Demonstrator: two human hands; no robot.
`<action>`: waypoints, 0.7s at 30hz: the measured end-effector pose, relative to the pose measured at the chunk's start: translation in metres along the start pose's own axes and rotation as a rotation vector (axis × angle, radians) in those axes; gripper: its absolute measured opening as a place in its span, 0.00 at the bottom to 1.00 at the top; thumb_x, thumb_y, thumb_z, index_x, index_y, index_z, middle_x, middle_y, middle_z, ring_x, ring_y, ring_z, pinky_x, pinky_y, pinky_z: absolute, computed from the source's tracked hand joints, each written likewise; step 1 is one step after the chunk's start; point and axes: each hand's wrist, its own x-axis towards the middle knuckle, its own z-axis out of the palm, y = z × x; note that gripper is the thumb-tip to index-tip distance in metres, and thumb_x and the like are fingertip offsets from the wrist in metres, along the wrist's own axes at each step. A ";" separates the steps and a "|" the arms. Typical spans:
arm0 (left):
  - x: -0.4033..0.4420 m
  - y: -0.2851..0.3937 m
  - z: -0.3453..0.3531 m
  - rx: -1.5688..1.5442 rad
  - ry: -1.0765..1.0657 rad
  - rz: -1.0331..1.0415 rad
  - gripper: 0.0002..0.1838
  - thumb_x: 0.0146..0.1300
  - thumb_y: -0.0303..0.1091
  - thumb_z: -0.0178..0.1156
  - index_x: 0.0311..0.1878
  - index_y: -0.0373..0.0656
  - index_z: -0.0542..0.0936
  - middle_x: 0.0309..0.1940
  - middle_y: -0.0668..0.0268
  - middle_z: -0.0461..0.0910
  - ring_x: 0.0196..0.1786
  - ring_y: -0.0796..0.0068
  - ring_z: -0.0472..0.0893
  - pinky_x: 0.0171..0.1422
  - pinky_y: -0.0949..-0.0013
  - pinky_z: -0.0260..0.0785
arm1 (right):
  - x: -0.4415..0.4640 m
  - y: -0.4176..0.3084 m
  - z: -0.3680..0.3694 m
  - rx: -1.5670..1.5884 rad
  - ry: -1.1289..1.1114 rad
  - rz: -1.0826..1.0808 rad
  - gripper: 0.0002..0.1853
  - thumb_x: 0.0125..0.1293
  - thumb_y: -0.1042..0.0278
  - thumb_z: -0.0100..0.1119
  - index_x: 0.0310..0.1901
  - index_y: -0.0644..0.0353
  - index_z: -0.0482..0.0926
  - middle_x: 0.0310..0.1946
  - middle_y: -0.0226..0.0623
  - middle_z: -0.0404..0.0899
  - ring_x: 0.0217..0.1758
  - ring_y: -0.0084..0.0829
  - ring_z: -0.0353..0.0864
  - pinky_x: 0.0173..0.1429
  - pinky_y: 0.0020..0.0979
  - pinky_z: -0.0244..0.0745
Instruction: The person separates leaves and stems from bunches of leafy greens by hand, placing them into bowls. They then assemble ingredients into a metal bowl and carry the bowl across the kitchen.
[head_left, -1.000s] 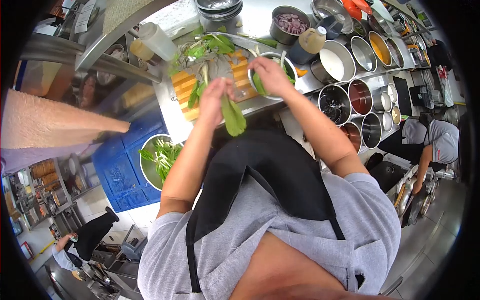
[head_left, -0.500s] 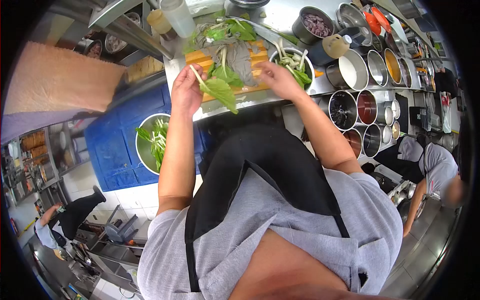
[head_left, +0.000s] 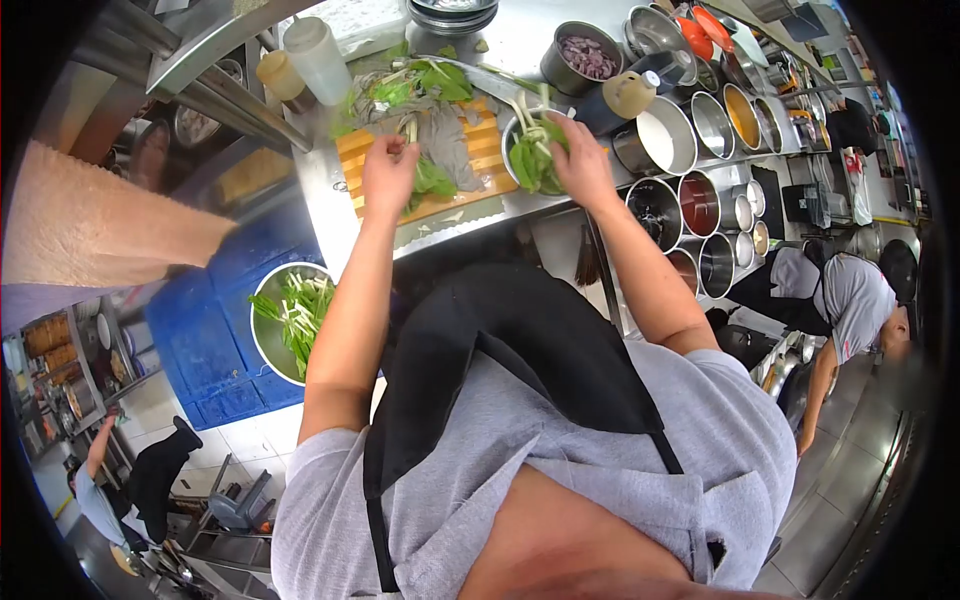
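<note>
My left hand is over the left part of a striped wooden cutting board, its fingers closed round the pale stem of a leafy green. A crumpled grey cloth lies on the board, with more leaves behind it. To the right, my right hand is at a metal bowl, its fingers closed on leafy greens with pale stems pointing up. The fingertips are partly hidden by leaves.
A knife lies behind the board. A pot of chopped onion, a sauce bottle and several pots stand right. Lower left, a bowl of greens rests on a blue lid. Two people work further off.
My left hand has lowered from holding up a single leaf to the greens on the board. My right hand has gone from open over the board to the bowl, closing on greens there.
</note>
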 end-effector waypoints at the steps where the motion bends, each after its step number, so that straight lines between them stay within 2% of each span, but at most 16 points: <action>1: 0.007 0.002 0.005 0.326 -0.002 0.006 0.24 0.60 0.46 0.65 0.53 0.40 0.77 0.48 0.56 0.78 0.52 0.60 0.78 0.56 0.60 0.71 | -0.002 0.017 0.001 -0.107 -0.074 -0.021 0.21 0.64 0.68 0.58 0.59 0.56 0.75 0.53 0.51 0.77 0.54 0.51 0.77 0.60 0.43 0.72; 2: 0.012 0.004 0.010 0.652 -0.002 0.013 0.26 0.59 0.49 0.65 0.53 0.41 0.77 0.52 0.53 0.76 0.56 0.56 0.76 0.59 0.56 0.70 | -0.004 0.030 0.007 -0.215 -0.147 -0.043 0.21 0.63 0.66 0.60 0.58 0.55 0.76 0.53 0.50 0.77 0.55 0.52 0.77 0.60 0.44 0.72; 3: 0.014 0.009 0.016 0.768 -0.038 -0.064 0.29 0.56 0.53 0.65 0.54 0.43 0.76 0.56 0.50 0.73 0.61 0.48 0.72 0.62 0.51 0.67 | -0.004 0.027 0.008 -0.210 -0.142 -0.046 0.21 0.63 0.66 0.60 0.58 0.55 0.76 0.53 0.50 0.77 0.55 0.52 0.77 0.60 0.44 0.72; 5: 0.025 0.003 0.017 0.844 -0.006 -0.103 0.29 0.55 0.52 0.66 0.55 0.43 0.76 0.56 0.51 0.73 0.61 0.48 0.72 0.63 0.51 0.68 | -0.005 0.018 0.013 -0.244 0.094 -0.085 0.21 0.62 0.64 0.62 0.57 0.55 0.77 0.53 0.48 0.77 0.56 0.52 0.75 0.60 0.46 0.70; 6: 0.029 -0.004 0.019 0.915 0.018 -0.149 0.30 0.54 0.51 0.67 0.56 0.44 0.75 0.57 0.52 0.73 0.62 0.48 0.71 0.63 0.52 0.68 | -0.003 0.009 0.012 -0.241 0.100 -0.086 0.21 0.62 0.64 0.62 0.57 0.55 0.77 0.53 0.48 0.77 0.56 0.52 0.75 0.60 0.46 0.70; 8: 0.045 -0.021 0.007 0.927 0.039 -0.111 0.30 0.52 0.49 0.68 0.56 0.45 0.76 0.53 0.51 0.77 0.57 0.49 0.76 0.60 0.51 0.70 | 0.004 -0.012 0.009 0.003 0.132 -0.120 0.20 0.62 0.65 0.61 0.56 0.55 0.77 0.53 0.48 0.76 0.56 0.51 0.75 0.60 0.46 0.70; 10: 0.069 -0.044 -0.013 0.696 -0.201 -0.111 0.32 0.50 0.48 0.69 0.57 0.44 0.77 0.47 0.50 0.82 0.50 0.49 0.80 0.56 0.51 0.72 | 0.007 -0.024 0.020 0.044 0.133 -0.147 0.19 0.62 0.66 0.61 0.56 0.56 0.78 0.53 0.47 0.76 0.56 0.50 0.74 0.61 0.45 0.70; 11: 0.076 -0.050 -0.020 0.560 -0.295 -0.094 0.27 0.55 0.42 0.68 0.57 0.42 0.77 0.42 0.54 0.85 0.42 0.56 0.84 0.50 0.59 0.75 | 0.009 -0.032 0.024 0.119 0.061 -0.187 0.19 0.62 0.68 0.60 0.56 0.57 0.78 0.52 0.48 0.76 0.54 0.49 0.76 0.60 0.44 0.71; 12: 0.071 -0.038 -0.023 0.573 -0.303 -0.082 0.27 0.55 0.42 0.68 0.57 0.42 0.77 0.42 0.54 0.85 0.42 0.56 0.84 0.50 0.59 0.75 | 0.012 -0.040 0.029 0.194 -0.007 -0.230 0.18 0.62 0.70 0.60 0.55 0.57 0.78 0.51 0.48 0.77 0.52 0.47 0.78 0.59 0.43 0.72; 13: 0.059 -0.018 -0.029 0.211 -0.421 -0.131 0.23 0.58 0.37 0.66 0.56 0.41 0.77 0.42 0.57 0.84 0.42 0.62 0.84 0.48 0.63 0.74 | 0.016 -0.046 0.037 0.197 0.009 -0.223 0.18 0.62 0.70 0.60 0.55 0.57 0.78 0.51 0.48 0.77 0.52 0.47 0.78 0.59 0.43 0.72; 14: 0.049 -0.002 -0.036 -0.155 -0.529 -0.180 0.20 0.61 0.33 0.63 0.56 0.39 0.77 0.43 0.59 0.84 0.42 0.67 0.84 0.47 0.67 0.74 | 0.022 -0.051 0.049 0.413 -0.070 -0.124 0.17 0.64 0.70 0.60 0.55 0.57 0.78 0.49 0.46 0.78 0.48 0.43 0.79 0.54 0.41 0.75; 15: 0.042 0.006 -0.039 -0.237 -0.557 -0.155 0.18 0.66 0.28 0.58 0.58 0.38 0.75 0.43 0.62 0.83 0.41 0.75 0.82 0.48 0.71 0.73 | 0.029 -0.057 0.057 0.628 -0.151 -0.028 0.16 0.65 0.69 0.59 0.55 0.57 0.78 0.47 0.45 0.79 0.45 0.38 0.81 0.49 0.38 0.78; 16: 0.034 0.013 -0.041 -0.229 -0.563 -0.147 0.18 0.66 0.28 0.58 0.58 0.38 0.75 0.43 0.62 0.83 0.41 0.75 0.82 0.48 0.71 0.73 | 0.038 -0.066 0.063 0.631 -0.138 -0.028 0.16 0.65 0.69 0.59 0.55 0.57 0.78 0.47 0.45 0.79 0.45 0.38 0.81 0.49 0.38 0.78; 18: 0.017 0.030 -0.040 -0.532 -0.533 -0.096 0.20 0.67 0.29 0.57 0.62 0.39 0.72 0.42 0.63 0.83 0.41 0.75 0.81 0.50 0.70 0.73 | 0.052 -0.085 0.073 1.095 -0.501 0.236 0.14 0.68 0.70 0.59 0.54 0.59 0.77 0.42 0.39 0.79 0.39 0.28 0.80 0.37 0.30 0.79; 19: 0.011 0.039 -0.037 -0.570 -0.502 -0.111 0.20 0.70 0.29 0.53 0.64 0.39 0.70 0.44 0.65 0.81 0.44 0.75 0.80 0.52 0.70 0.72 | 0.055 -0.092 0.078 1.097 -0.504 0.230 0.14 0.68 0.70 0.59 0.54 0.59 0.77 0.42 0.39 0.79 0.39 0.28 0.80 0.37 0.30 0.79; 21: 0.004 0.044 -0.030 -0.555 -0.463 -0.113 0.19 0.71 0.29 0.51 0.63 0.39 0.70 0.44 0.65 0.80 0.45 0.75 0.79 0.51 0.70 0.72 | 0.056 -0.104 0.087 1.119 -0.464 0.194 0.13 0.68 0.70 0.61 0.52 0.62 0.76 0.36 0.33 0.79 0.35 0.23 0.79 0.31 0.25 0.76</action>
